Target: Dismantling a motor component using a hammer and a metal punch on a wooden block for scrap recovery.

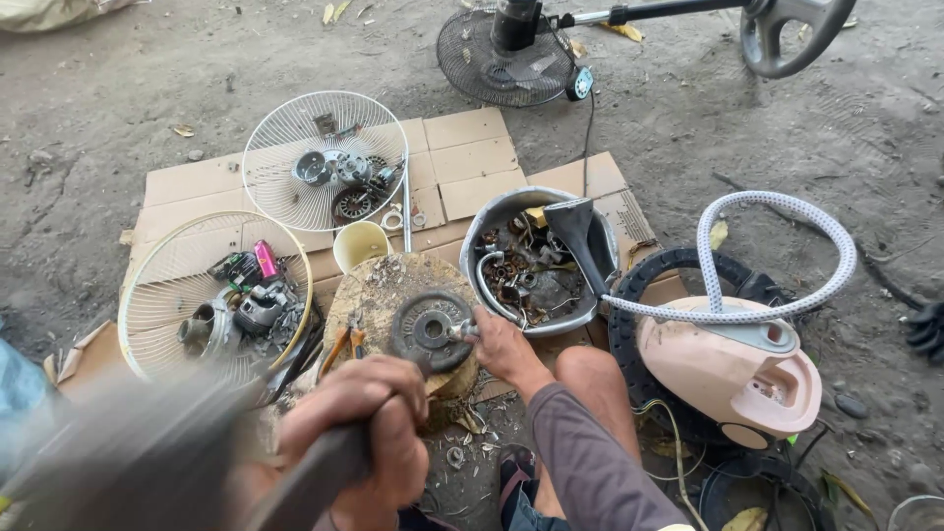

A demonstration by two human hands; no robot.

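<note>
A round iron disc (425,329) lies on a wooden stump (383,285) in front of me. My right hand (500,346) reaches in from the lower right in a grey sleeve and pinches a small metal part (463,331) against the disc's right edge. My left hand (366,425), close to the camera, is wrapped around a dark tool handle (315,477). The tool's far end is a grey motion blur at the lower left, so I cannot make out its head. Orange-handled pliers (342,346) rest on the stump's left side.
Flattened cardboard (472,157) covers the dirt. Two wire fan grilles (295,128) (157,285) hold motor parts. A yellow cup (360,244) and a metal basin (492,211) of scrap stand behind the stump. A pink vacuum cleaner (733,369) with its hose sits at right, and a fan (506,49) lies at the back.
</note>
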